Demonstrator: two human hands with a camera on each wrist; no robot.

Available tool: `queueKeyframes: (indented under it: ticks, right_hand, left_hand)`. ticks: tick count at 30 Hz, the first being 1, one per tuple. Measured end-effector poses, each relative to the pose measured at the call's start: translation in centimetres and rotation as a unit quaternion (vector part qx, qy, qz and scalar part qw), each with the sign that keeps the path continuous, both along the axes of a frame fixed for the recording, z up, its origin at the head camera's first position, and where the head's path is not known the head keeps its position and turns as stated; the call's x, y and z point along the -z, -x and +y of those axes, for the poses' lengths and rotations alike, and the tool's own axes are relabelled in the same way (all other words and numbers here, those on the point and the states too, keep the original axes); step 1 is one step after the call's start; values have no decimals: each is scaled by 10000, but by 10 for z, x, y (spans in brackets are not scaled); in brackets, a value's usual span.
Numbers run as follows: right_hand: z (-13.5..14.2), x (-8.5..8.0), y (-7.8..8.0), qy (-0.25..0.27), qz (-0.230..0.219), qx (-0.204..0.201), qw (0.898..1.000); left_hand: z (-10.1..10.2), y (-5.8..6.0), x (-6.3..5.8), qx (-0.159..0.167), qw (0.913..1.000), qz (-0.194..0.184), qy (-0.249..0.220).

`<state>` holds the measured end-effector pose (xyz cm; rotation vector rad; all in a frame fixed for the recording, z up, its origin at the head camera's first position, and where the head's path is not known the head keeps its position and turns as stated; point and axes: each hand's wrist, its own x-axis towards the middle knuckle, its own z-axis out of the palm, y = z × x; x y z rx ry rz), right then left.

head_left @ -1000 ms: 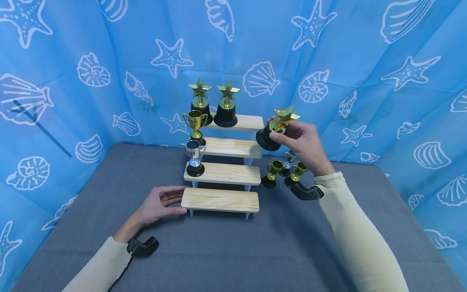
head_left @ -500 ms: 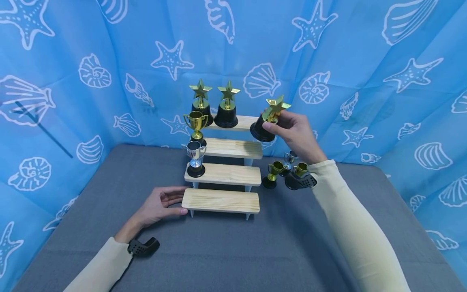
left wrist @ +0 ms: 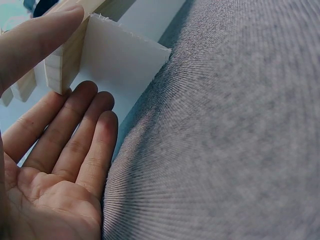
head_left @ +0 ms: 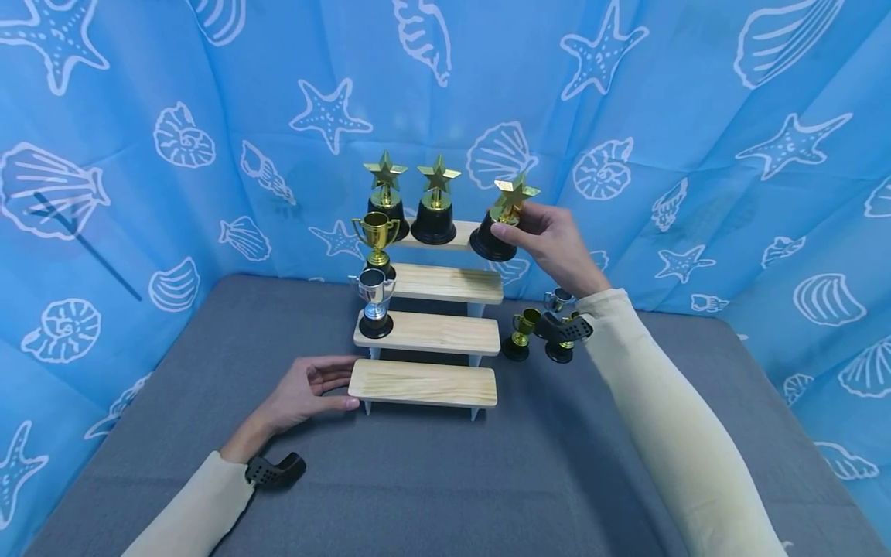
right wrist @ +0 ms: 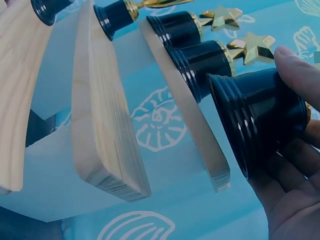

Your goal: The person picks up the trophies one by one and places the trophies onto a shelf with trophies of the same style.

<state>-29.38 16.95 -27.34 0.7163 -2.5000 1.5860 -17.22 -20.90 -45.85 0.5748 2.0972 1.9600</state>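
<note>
A black-based trophy with a gold star [head_left: 511,197] tilts over the right end of the top step. My right hand [head_left: 557,240] grips it, thumb across the front, fingers behind. In the right wrist view, its black base [right wrist: 262,120] hangs close to that step's end [right wrist: 220,180]. My left hand [head_left: 302,394] holds the left end of the lowest step [head_left: 422,383] of a wooden display stand, thumb at the front edge and fingers at the back. Two star trophies [head_left: 436,205] stand upright on the top step. Below them stand a gold cup trophy [head_left: 377,236] and a silver one [head_left: 374,298].
On the grey cloth-covered table [head_left: 445,480], right of the stand, are two gold cup trophies and a silver one, partly hidden by the right wrist's black camera mount [head_left: 565,329]; one gold cup [head_left: 524,325] shows plainly. A blue shell-print curtain [head_left: 278,77] hangs behind.
My right hand has carried the star trophy leftward to the top step, and the trophy leans less than before. The left hand has stayed at the lowest step.
</note>
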Motion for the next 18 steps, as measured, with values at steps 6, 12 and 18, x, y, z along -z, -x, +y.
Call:
queueKeyframes:
  ticks: [6, 12, 18]
  right_hand:
    - [-5, -1, 5, 49, -152, -33, 9999]
    - [-8, -1, 9, 132, -253, -135, 9995]
    - [-10, 0, 12, 205, -355, -156, 9990]
  left_hand:
    - [0, 0, 1, -31, 10000, -26, 45]
    - [-1, 0, 1, -18, 10000, -27, 71]
    - [-1, 0, 1, -10, 10000, -13, 93]
